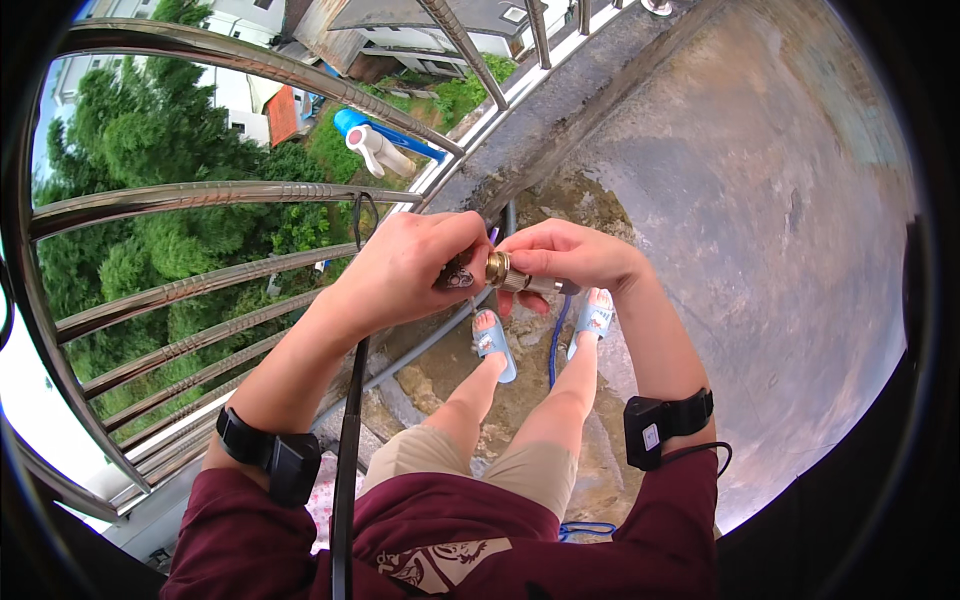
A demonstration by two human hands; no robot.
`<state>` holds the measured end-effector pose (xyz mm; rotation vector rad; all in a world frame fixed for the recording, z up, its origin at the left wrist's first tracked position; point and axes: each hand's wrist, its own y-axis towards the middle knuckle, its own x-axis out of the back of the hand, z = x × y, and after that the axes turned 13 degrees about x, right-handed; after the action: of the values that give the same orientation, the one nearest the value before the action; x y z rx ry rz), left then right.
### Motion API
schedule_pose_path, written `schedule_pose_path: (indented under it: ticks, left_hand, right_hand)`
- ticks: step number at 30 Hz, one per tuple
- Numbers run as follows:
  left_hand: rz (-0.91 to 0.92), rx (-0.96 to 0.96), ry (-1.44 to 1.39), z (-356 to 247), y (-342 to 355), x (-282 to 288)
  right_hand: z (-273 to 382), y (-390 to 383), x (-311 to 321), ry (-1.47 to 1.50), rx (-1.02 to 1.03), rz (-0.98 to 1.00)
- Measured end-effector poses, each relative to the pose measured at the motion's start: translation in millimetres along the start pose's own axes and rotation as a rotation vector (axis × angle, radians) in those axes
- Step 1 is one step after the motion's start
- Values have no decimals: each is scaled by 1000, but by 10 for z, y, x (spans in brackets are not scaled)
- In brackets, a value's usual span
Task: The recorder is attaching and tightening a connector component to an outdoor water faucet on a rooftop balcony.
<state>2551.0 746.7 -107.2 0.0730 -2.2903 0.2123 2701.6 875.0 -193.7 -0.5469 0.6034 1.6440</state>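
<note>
In front of my body, my left hand (415, 265) is closed around a dark, patterned piece, mostly hidden by the fingers. Out of that fist, toward the right, sticks a brass-and-silver hose fitting (498, 270) with a ribbed collar. My right hand (570, 260) pinches the fitting's other side, thumb on top and fingers curled below. The two hands are nearly touching. Just below the right hand a blue hose (555, 345) hangs to the floor; whether it joins the fitting is hard to see.
To the left runs a metal railing (230, 195), trees and buildings beyond it. A white tap (372, 148) beside a blue pipe (400, 138) is at the railing. A grey pipe (425, 348) crosses the damp concrete floor (740, 220) near my slippers (495, 345). A dark strap (350, 450) hangs on the left.
</note>
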Motion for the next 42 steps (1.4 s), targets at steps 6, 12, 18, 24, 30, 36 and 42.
schedule_pose_path:
  ticks: [6, 12, 18, 24, 30, 36, 42]
  left_hand:
    - [-14, 291, -139, 2, 74, -1]
    - [-25, -18, 28, -48, 26, -11]
    - [-42, -38, 103, -108, 38, 36]
    - [58, 368, -307, -128, 31, -53]
    - [347, 942, -732, -249, 81, 138]
    - [190, 483, -395, -128, 6, 72]
    - [101, 107, -71, -145, -29, 32]
  right_hand:
    - [-204, 9, -321, -1182, 542, -455]
    - [27, -155, -195, -333, 103, -246]
    - [-49, -156, -300, -388, 265, -337]
    - [-208, -186, -453, -1166, 769, -505]
    - [-212, -167, -455, -1703, 1032, -433]
    - [-41, -201, -579, -1215, 529, -512]
    - [-136, -196, -356, -330, 113, -368]
